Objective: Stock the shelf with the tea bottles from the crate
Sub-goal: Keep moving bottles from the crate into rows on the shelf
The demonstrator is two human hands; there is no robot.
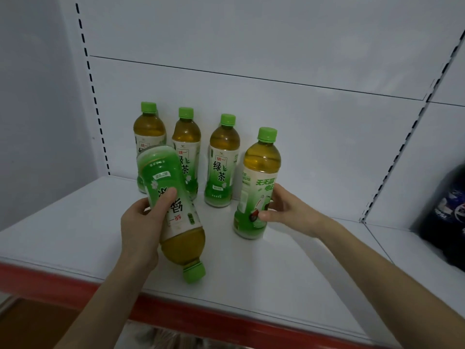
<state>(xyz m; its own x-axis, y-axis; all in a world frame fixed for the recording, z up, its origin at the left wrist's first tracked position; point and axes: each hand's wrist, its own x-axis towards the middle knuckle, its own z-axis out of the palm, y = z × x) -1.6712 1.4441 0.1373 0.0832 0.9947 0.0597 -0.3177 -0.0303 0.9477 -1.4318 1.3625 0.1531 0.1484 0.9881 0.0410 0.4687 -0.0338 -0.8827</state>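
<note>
Three green-capped tea bottles stand upright in a row at the back of the white shelf (75, 222): one at the left (149, 127), one in the middle (186, 137) and one to the right (222, 157). My left hand (143, 222) grips a fourth tea bottle (173, 212) by its label, tipped upside down with the cap pointing toward me above the shelf. My right hand (284, 210) is wrapped around the lower body of a fifth tea bottle (259, 180), which stands upright on the shelf right of the row. The crate is out of view.
A dark cola bottle (448, 212) stands on the neighbouring shelf section at the far right. The shelf has a red front edge (188, 316) and slotted uprights (97, 107) on both sides. Bare shelf surface lies in front of the bottles.
</note>
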